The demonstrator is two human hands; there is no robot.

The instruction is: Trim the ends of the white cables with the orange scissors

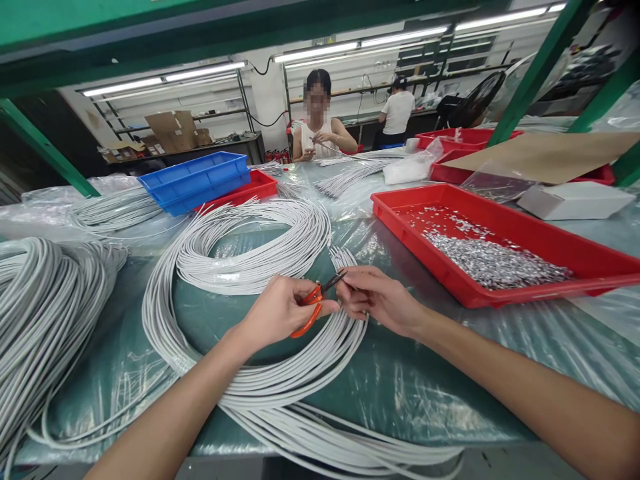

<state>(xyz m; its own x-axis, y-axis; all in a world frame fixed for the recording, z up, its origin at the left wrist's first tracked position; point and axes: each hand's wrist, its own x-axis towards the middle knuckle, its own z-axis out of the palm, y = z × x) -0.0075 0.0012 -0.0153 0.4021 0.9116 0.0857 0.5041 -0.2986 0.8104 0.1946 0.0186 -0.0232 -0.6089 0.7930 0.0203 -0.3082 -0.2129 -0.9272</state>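
Observation:
My left hand [283, 310] is closed around small pliers with orange handles [306, 323]; their dark, pointed jaws [333, 281] reach up to the right. At the jaw tips, the fingers of my right hand [367, 297] are pinched together, and what they hold is too small to make out. Just beneath both hands lies a coil of white cables [300, 377], its bundled cut ends [341, 257] showing behind my right fingers. Another white cable coil [250, 267] rests behind my left hand.
To the right stands a red tray [425, 267] with many small metal pieces [490, 257]. A thick cable bundle [45, 320] lies at left, with a blue bin [195, 180] farther back. A co-worker [320, 127] sits across the table; another person [399, 110] is behind. Green frame posts flank the table.

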